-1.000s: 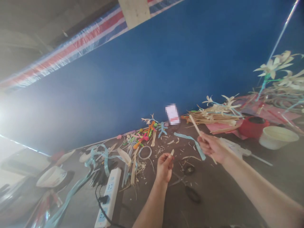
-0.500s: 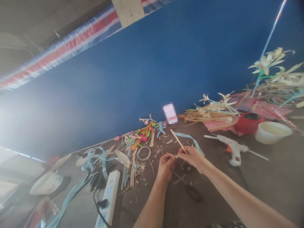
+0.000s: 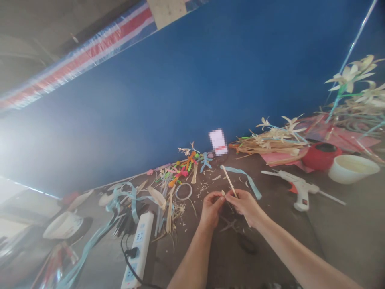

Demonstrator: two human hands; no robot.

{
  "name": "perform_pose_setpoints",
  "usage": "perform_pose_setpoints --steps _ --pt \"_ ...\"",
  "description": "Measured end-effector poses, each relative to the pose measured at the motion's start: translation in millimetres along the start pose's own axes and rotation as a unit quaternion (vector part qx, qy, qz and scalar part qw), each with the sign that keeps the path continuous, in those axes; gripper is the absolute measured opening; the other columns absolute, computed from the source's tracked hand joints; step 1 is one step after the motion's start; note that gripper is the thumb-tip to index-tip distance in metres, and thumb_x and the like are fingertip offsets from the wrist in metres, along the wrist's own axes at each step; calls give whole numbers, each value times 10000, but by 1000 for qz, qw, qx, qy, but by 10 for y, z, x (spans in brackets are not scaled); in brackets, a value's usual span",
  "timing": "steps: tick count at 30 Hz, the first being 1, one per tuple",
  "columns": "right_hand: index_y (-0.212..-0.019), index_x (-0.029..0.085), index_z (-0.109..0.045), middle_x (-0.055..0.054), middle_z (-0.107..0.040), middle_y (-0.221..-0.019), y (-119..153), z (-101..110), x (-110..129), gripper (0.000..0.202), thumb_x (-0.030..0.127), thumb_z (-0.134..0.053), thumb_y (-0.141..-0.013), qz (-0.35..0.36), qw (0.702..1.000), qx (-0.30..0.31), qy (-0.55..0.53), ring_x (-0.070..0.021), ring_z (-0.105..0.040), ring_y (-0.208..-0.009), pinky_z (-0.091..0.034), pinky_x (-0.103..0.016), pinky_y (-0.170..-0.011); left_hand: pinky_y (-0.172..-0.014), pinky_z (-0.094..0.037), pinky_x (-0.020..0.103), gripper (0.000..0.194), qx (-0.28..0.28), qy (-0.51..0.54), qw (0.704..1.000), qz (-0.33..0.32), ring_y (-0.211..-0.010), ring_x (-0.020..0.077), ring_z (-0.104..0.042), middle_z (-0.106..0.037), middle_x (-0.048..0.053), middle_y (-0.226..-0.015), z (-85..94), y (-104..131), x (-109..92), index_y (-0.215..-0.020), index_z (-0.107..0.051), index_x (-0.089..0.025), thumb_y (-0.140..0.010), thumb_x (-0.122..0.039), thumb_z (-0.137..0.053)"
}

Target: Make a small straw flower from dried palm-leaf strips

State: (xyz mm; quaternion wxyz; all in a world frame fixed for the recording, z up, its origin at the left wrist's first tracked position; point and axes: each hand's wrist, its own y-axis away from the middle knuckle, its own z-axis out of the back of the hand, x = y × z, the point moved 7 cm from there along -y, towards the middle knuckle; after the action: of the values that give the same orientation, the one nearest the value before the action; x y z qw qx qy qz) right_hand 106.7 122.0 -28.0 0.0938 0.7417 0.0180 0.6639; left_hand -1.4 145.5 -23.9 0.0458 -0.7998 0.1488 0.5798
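Left hand (image 3: 212, 208) and right hand (image 3: 246, 205) have come together since a second ago. Left of them, pale scraps (image 3: 180, 208) could hide anything dropped. The left pinches a small pale piece (image 3: 223, 193); the right grips a pale stick (image 3: 228, 178), which could nudge it loose if shifted. Right of both lies a glue gun (image 3: 302, 190), hazardous if hot.

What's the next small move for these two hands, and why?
Probably bring the right hand's fingertips to pinch the small pale piece: the left hand grips it at its fingertips, and the right fingertips sit right beside it. The right hand also holds a thin stick, so a light pinch seems best.
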Motion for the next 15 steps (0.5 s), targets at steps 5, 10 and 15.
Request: perform_pose_setpoints --steps 5,10,15 --pt "-681 177 -515 49 -420 -495 31 75 178 316 487 -463 -716 62 989 2 131 -73 -362 -412 -249 -192 -398 -385 -151 169 181 11 -14 1000 5 -385 14 -250 -358 -75 -482 9 -7 5 -745 -532 -148 -661 -291 -606" --pt "-598 186 -544 -23 -555 -553 82 72 404 438 512 -321 -786 123 917 47 377 -143 -513 -543 -297 -222 -499 -397 -166 167 176 22 -42 999 3 -413 15 -266 -392 -56 -515 -6 -1 -33 -699 -530 -127 -671 -288 -597" --pt "-584 184 -558 -38 -567 -548 94 -3 405 497 495 -249 -817 138 901 53 408 -154 -532 -543 -285 -225 -495 -405 -175 169 193 33 -78 996 7 -427 23 -267 -394 -49 -513 -32 21 -31 -713 -542 -114 -682 -299 -586"
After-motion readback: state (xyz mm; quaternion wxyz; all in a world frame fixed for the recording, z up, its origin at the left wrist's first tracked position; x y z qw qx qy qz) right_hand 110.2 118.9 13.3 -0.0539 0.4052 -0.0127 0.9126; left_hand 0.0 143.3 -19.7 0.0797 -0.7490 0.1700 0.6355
